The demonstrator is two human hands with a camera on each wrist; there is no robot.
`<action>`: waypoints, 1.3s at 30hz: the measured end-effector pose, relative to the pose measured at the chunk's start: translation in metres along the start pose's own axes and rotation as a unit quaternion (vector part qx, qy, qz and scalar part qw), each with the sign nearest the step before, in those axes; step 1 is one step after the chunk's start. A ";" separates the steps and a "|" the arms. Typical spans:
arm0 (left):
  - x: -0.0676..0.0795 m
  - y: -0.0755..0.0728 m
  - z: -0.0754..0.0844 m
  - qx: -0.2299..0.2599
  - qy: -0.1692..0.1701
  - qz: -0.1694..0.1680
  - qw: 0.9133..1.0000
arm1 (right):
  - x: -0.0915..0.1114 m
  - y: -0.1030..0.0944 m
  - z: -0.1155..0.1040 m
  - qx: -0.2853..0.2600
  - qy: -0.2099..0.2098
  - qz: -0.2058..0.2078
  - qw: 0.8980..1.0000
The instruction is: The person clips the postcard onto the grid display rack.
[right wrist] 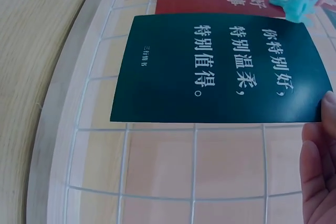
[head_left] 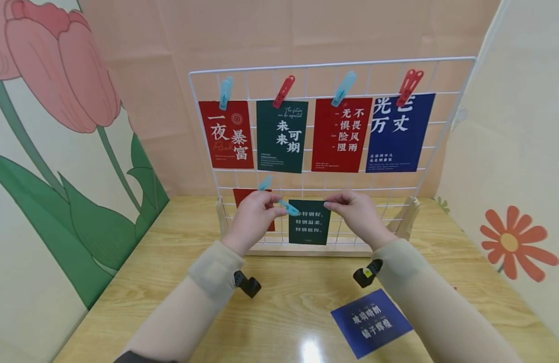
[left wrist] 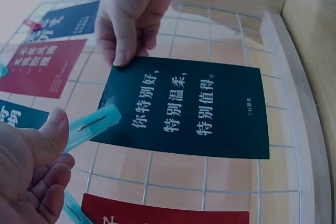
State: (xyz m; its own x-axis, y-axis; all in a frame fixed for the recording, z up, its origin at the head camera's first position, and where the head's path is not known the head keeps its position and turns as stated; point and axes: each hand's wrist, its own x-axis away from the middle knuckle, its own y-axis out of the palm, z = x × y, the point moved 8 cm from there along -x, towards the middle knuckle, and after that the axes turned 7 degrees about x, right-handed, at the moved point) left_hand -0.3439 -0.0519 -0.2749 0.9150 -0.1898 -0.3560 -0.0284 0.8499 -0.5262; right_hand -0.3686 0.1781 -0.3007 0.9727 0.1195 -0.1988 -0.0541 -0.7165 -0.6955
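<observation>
A dark green card [head_left: 309, 227] with white characters stands before the lower part of a white wire grid [head_left: 302, 186]. My right hand [head_left: 354, 210] pinches the card's upper right corner between thumb and fingers. In my left hand [head_left: 256, 214] is a light blue clothespin [head_left: 289, 207], pinched at its handle end, with its tip over the card's upper left area. In the left wrist view the clothespin [left wrist: 94, 124] overlaps the card's top edge. Behind my left hand a red card [head_left: 243, 195] hangs from another light blue clothespin [head_left: 265, 182].
Along the grid's upper part hang a red card [head_left: 231, 136], a green card [head_left: 281, 136], a second red card [head_left: 340, 133] and a blue card [head_left: 397, 146], held by blue and red clothespins. Another blue card [head_left: 371, 322] lies on the wooden table [head_left: 279, 297], near my right forearm.
</observation>
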 end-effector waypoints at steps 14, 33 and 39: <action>-0.014 -0.005 0.015 -0.016 0.001 0.046 0.999 | -0.009 0.001 -0.014 -0.021 -0.017 0.029 0.999; -0.021 -0.005 0.019 -0.020 -0.002 0.105 0.994 | -0.011 0.001 -0.024 0.016 -0.031 0.085 0.996; -0.023 -0.004 0.020 -0.020 -0.007 0.111 0.994 | -0.011 0.001 -0.026 0.019 -0.027 0.111 0.993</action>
State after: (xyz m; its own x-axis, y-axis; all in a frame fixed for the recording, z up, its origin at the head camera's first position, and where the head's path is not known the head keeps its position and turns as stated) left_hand -0.3568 -0.0413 -0.2489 0.8896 0.0067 -0.4567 -0.2455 0.8502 -0.4658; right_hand -0.3733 0.1577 -0.2813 0.9225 -0.0009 -0.3860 -0.2749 -0.7035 -0.6554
